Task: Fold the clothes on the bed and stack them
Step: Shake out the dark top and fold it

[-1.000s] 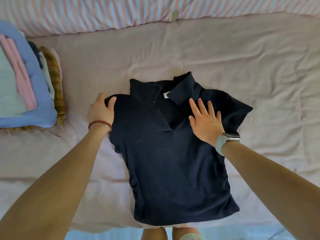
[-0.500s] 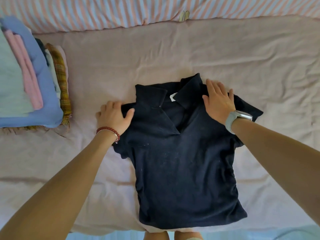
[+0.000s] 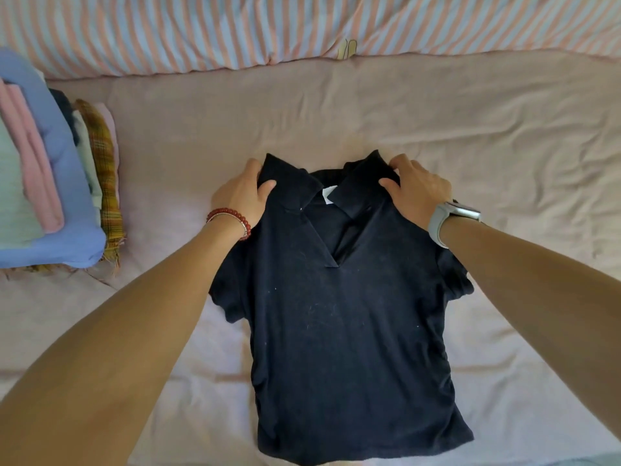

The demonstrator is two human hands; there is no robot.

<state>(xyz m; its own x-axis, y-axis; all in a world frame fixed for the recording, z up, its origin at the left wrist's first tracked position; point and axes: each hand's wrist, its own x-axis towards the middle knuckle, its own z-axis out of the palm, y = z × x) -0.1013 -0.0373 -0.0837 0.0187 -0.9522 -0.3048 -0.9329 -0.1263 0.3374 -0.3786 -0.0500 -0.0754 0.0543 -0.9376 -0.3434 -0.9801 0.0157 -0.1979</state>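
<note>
Both hands, left (image 3: 240, 196) and right (image 3: 415, 190), pinch the shirt (image 3: 342, 314) shoulders; it lies unfolded, stack (image 3: 50, 183) waiting beside.

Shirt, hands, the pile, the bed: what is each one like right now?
Shirt: lying flat, face up, collar open, not yet folded.
Left hand: holds the shirt at the left shoulder by the collar.
Right hand: holds the shirt at the right shoulder by the collar.
Pile: folded clothes, stacked at the left.
Sheet: wrinkled.
Watch: worn on the right wrist.
Bracelet: worn on the left wrist.
</note>
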